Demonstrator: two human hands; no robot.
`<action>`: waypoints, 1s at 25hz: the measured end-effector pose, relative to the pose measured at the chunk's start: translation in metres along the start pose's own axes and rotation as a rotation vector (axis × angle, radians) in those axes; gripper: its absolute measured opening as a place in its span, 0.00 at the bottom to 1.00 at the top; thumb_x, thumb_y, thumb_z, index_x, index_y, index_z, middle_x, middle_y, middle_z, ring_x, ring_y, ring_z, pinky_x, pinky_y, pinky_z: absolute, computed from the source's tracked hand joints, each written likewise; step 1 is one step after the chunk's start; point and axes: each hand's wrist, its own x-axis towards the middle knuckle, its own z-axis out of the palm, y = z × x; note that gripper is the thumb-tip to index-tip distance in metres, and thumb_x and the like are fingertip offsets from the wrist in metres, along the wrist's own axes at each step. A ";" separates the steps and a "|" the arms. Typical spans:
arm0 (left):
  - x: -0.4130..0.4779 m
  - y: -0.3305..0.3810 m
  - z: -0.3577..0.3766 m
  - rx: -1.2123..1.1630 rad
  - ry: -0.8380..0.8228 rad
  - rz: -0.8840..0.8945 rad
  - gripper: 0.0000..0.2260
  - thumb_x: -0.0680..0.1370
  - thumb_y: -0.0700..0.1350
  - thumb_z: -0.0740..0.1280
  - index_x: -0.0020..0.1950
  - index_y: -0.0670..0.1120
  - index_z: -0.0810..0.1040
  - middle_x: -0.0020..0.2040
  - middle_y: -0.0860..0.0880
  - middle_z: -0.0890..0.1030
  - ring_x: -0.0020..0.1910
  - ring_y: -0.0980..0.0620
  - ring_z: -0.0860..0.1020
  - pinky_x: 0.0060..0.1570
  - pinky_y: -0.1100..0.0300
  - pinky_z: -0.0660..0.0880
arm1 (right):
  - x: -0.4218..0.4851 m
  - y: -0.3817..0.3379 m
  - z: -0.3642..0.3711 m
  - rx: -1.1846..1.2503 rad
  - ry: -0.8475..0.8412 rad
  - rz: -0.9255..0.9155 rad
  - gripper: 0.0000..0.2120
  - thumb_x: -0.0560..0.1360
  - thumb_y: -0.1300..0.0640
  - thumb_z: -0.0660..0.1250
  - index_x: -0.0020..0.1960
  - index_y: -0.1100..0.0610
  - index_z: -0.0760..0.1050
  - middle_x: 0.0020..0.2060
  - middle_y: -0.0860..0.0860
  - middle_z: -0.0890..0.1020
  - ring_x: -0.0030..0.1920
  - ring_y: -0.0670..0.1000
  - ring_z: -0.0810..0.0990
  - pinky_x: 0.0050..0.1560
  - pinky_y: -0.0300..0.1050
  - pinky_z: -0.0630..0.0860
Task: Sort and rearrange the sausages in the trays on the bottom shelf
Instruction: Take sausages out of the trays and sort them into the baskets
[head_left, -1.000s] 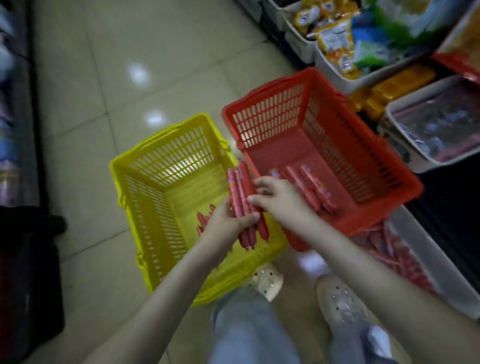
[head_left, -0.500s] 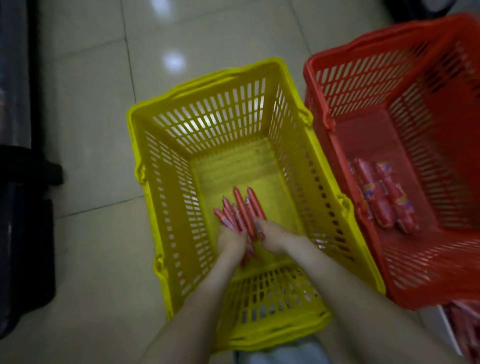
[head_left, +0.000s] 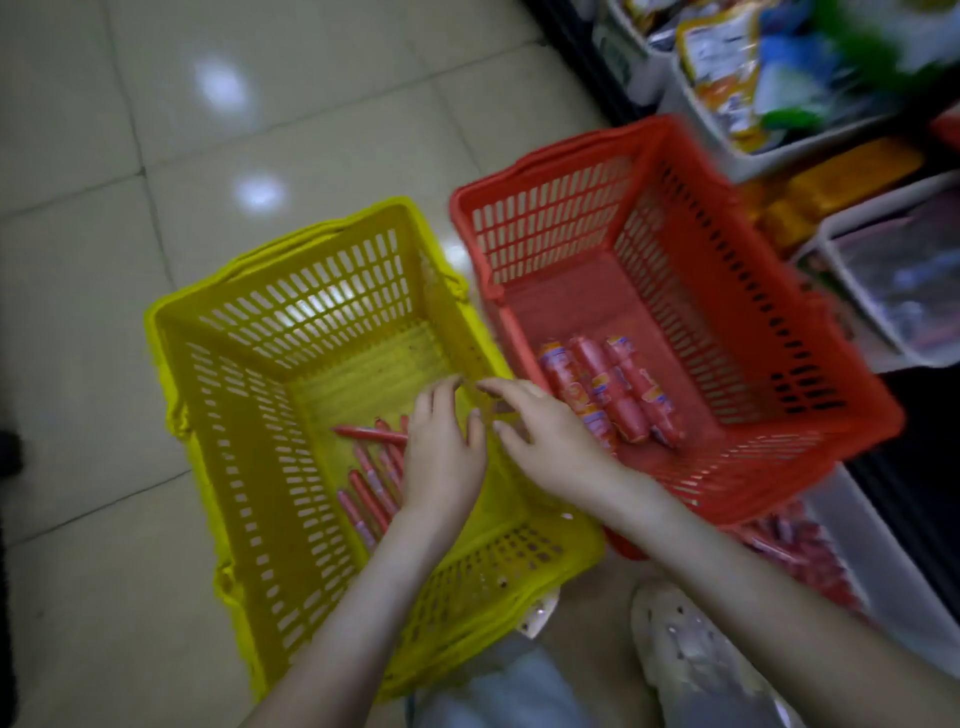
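A: While both hands hang over the middle of the frame, what is each grip doing?

B: The left hand is over the yellow basket, fingers straight and spread, holding nothing. The right hand is just beside it, above the line where the yellow rim meets the red basket, fingers relaxed and also empty.

A: And the sausages?

B: The thin sausages lie loose on the bottom of the yellow basket, partly under the left wrist, with one lying crosswise to the rest. The thick sausages lie side by side in the red basket, centre right. More red ones fill the white tray at lower right, below the red basket's near corner.

A: So what is the step in hand?

B: I judge it to be the next fetch from that tray. Take a small handful of one kind, line up the ends before lowering, and lay them parallel to those in the basket. The crosswise one wants straightening first.

A: Is there room to move?

B: It is tight on the right. The red basket overhangs the tray, and the shelf bins crowd the upper right. I cannot tell whether the two basket rims touch or only nearly do, so a crossing hand should lift clear of them. The tiled floor on the left is open. A shoe at the bottom sits near both baskets.
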 end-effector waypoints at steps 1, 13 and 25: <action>-0.005 0.031 0.003 -0.035 0.024 0.098 0.16 0.76 0.40 0.64 0.64 0.38 0.73 0.59 0.40 0.76 0.62 0.42 0.73 0.63 0.60 0.63 | -0.023 0.003 -0.025 0.015 0.099 -0.028 0.20 0.75 0.65 0.61 0.67 0.61 0.71 0.59 0.53 0.76 0.59 0.48 0.75 0.61 0.31 0.64; -0.135 0.138 0.193 0.357 -0.393 0.954 0.16 0.68 0.45 0.70 0.55 0.44 0.79 0.61 0.43 0.78 0.68 0.42 0.66 0.68 0.40 0.60 | -0.261 0.257 -0.061 -0.083 0.481 0.737 0.23 0.80 0.57 0.59 0.75 0.57 0.61 0.68 0.59 0.72 0.67 0.59 0.70 0.66 0.49 0.65; -0.109 0.096 0.308 0.555 -0.840 0.763 0.22 0.80 0.43 0.59 0.75 0.46 0.63 0.74 0.43 0.65 0.75 0.43 0.60 0.75 0.49 0.51 | -0.262 0.315 -0.041 -0.105 0.496 0.577 0.15 0.77 0.53 0.66 0.60 0.59 0.76 0.51 0.54 0.78 0.56 0.53 0.72 0.60 0.44 0.67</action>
